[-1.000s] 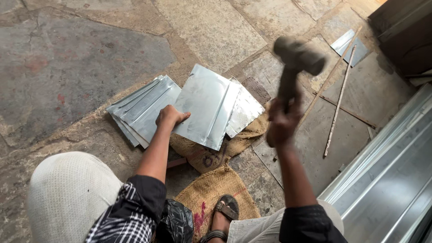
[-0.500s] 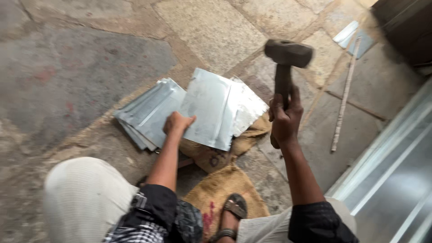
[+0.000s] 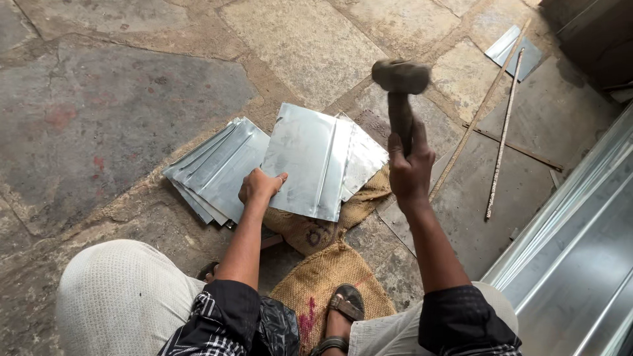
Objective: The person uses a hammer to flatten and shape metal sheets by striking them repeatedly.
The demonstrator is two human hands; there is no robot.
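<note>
My right hand (image 3: 410, 166) grips the handle of a dark mallet (image 3: 399, 79), whose blurred head is raised above the stone floor. My left hand (image 3: 261, 186) presses down on the near left edge of a folded shiny metal sheet (image 3: 310, 158). That sheet lies on a brown burlap sack (image 3: 330, 231). More sheets lie under its right side.
A stack of several folded metal sheets (image 3: 214, 165) lies just left of my left hand. Two thin rods (image 3: 502, 135) and a small metal piece (image 3: 511, 49) lie at the right. A long metal trough (image 3: 580, 250) runs along the right edge. My sandalled foot (image 3: 343, 310) rests on the sack.
The mallet has swung left and lower, from the upper right toward the sheet. My left hand stays on the sheet's edge.
</note>
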